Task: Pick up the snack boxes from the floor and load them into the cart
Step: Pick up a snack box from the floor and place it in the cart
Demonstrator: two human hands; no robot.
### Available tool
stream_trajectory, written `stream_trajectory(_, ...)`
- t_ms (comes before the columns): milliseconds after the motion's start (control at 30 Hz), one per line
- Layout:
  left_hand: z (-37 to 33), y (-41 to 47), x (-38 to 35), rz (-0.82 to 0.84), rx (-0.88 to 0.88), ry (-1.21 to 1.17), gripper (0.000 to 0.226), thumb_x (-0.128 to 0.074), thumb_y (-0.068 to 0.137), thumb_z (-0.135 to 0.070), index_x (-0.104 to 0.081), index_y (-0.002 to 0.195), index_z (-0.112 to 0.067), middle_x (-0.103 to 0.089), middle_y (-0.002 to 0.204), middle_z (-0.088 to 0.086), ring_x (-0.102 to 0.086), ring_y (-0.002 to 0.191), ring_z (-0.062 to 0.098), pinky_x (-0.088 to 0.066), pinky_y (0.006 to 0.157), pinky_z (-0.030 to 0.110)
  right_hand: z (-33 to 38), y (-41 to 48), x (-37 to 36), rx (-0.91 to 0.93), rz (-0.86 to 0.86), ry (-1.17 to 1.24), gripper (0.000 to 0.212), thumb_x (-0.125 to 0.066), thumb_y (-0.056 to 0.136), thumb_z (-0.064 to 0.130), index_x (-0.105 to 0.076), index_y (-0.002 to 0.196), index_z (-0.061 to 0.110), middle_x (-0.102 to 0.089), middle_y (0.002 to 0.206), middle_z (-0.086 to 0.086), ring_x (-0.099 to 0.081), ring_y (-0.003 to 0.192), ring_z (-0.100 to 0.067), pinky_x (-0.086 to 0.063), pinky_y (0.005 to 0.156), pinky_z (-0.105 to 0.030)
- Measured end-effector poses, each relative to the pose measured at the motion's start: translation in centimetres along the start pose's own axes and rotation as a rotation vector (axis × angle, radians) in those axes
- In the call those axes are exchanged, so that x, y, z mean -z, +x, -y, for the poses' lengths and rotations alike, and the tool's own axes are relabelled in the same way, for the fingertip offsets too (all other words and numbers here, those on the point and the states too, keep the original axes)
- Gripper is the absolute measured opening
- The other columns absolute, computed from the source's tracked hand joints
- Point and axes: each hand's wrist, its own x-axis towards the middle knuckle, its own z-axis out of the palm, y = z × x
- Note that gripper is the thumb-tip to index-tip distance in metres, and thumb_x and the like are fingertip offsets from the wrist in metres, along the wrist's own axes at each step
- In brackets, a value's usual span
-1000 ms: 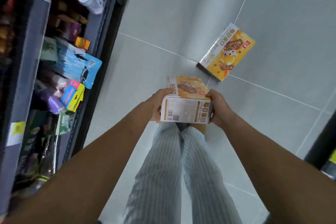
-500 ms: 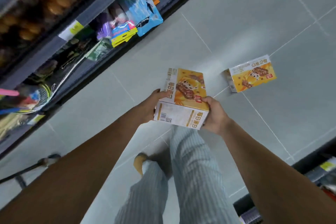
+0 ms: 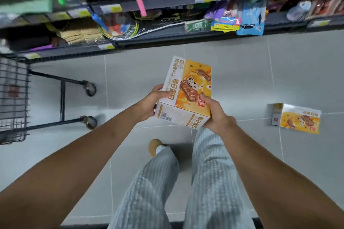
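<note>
Cart (image 3: pixel 13 98): a black wire basket is seen at the frame's 9 o'clock edge, cut off by the border; what it contains cannot be told.
Cart wheels (image 3: pixel 90 89): two are seen on the tiles, on dark frame bars, at 9 o'clock from the held snack box.
Left hand (image 3: pixel 151 101): it is wrapped round the near left corner of the held snack box, with fingers curled over onto the printed face.
Shoe (image 3: pixel 153 147): a tan toe is shown at 6 o'clock from the left hand, below a striped trouser leg.
Held snack box (image 3: pixel 188 95): an orange and white carton is carried clear of the floor, between both hands near frame centre, printed face up, its far end tilted toward 12 o'clock.
Right hand (image 3: pixel 216 115): the near right corner is gripped, the thumb pressed on the printed face and the fingers tucked beneath.
Shelving (image 3: pixel 279 28): it runs along 12 o'clock and is stocked with blurred packets.
Floor snack box (image 3: pixel 297 119): a matching carton lies flat on the grey floor (image 3: pixel 242 72) at 3 o'clock from the right hand, well apart from it and untouched.
</note>
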Motion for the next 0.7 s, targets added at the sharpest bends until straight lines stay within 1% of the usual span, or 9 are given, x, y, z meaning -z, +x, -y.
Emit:
stream_trajectory(100,0.6,-5.8,4.8,-0.043,-0.063,-0.058,0.075,-0.067,0.067,-0.034,-0.039,0.137,-0.031,-0.063,0.127,0.006,-0.060,0.116,0.030,-0.045,0.101,0.054,-1.4,-2.4,-5.8,0.040,0.030,-0.143,0.047,-0.060,0.084,0.047,-0.063,0.124,0.022,-0.072,0.115,-0.008,-0.063,0.113,-0.034,-0.042,0.102,-0.056)
stream_trajectory(233,1.0,-13.5,10.7,-0.091,-0.145,-0.147,0.074,-0.067,0.070,-0.031,-0.039,0.138,-0.026,-0.064,0.125,0.008,-0.064,0.107,0.029,-0.054,0.083,0.044,-2.3,-6.2,-13.7,0.107,0.082,-0.342,0.030,-0.057,0.090,0.043,-0.066,0.110,0.023,-0.073,0.108,-0.007,-0.064,0.110,-0.032,-0.047,0.098,-0.050)
stream_trajectory(300,1.2,-16.5,12.9,-0.107,-0.183,-0.174,0.071,-0.067,0.071,-0.031,-0.039,0.137,-0.025,-0.065,0.121,0.009,-0.065,0.103,0.028,-0.054,0.078,0.041,-2.4,-7.6,-16.9,0.117,0.124,-0.394,0.029,-0.056,0.091,0.043,-0.066,0.110,0.024,-0.073,0.110,-0.007,-0.063,0.112,-0.032,-0.047,0.098,-0.048)
stream_trajectory(333,1.2,-18.0,13.9,-0.121,-0.200,-0.185,0.069,-0.067,0.074,-0.030,-0.039,0.137,-0.025,-0.065,0.120,0.009,-0.065,0.101,0.027,-0.054,0.077,0.040,-2.4,-8.2,-18.6,0.119,0.142,-0.428,0.031,-0.056,0.091,0.044,-0.066,0.112,0.024,-0.072,0.111,-0.007,-0.063,0.112,-0.031,-0.047,0.097,-0.047)
stream_trajectory(400,1.2,-21.1,16.3,-0.170,-0.237,-0.235,0.056,-0.063,0.085,-0.025,-0.038,0.135,-0.024,-0.064,0.114,0.007,-0.063,0.098,0.027,-0.053,0.081,0.041,-2.5,-9.6,-22.5,0.123,0.175,-0.509,0.031,-0.052,0.093,0.045,-0.063,0.112,0.024,-0.072,0.107,-0.005,-0.065,0.102,-0.027,-0.050,0.085,-0.040)
stream_trajectory(467,1.4,-24.1,19.1,-0.206,-0.278,-0.293,0.054,-0.063,0.085,-0.025,-0.038,0.132,-0.026,-0.062,0.114,0.007,-0.062,0.100,0.027,-0.051,0.084,0.041,-2.5,-11.2,-26.6,0.129,0.214,-0.597,0.027,-0.049,0.094,0.046,-0.062,0.107,0.025,-0.071,0.100,-0.003,-0.064,0.091,-0.022,-0.050,0.076,-0.036)
stream_trajectory(533,1.7,-26.7,21.6,-0.238,-0.314,-0.319,0.058,-0.067,0.077,-0.030,-0.039,0.128,-0.029,-0.061,0.120,0.009,-0.061,0.102,0.028,-0.052,0.082,0.041,-2.6,-12.4,-30.3,0.130,0.259,-0.676,0.027,-0.049,0.094,0.048,-0.063,0.102,0.026,-0.070,0.101,-0.004,-0.063,0.092,-0.023,-0.051,0.081,-0.038)
stream_trajectory(600,1.6,-28.5,23.1,-0.250,-0.344,-0.339,0.052,-0.065,0.082,-0.025,-0.039,0.127,-0.028,-0.060,0.117,0.009,-0.062,0.096,0.026,-0.052,0.076,0.038,-2.5,-12.8,-32.6,0.124,0.300,-0.718,0.029,-0.048,0.094,0.051,-0.064,0.098,0.027,-0.069,0.102,-0.005,-0.062,0.096,-0.024,-0.049,0.090,-0.042)
stream_trajectory(700,1.0,-31.3,27.3,-0.288,-0.412,-0.376,0.061,-0.063,0.073,-0.024,-0.039,0.130,-0.025,-0.061,0.112,0.007,-0.062,0.092,0.025,-0.051,0.078,0.039,-1.7,-13.3,-37.9,0.133,0.374,-0.806,0.037,-0.045,0.093,0.059,-0.063,0.096,0.027,-0.069,0.092,-0.003,-0.062,0.088,-0.022,-0.052,0.080,-0.038)
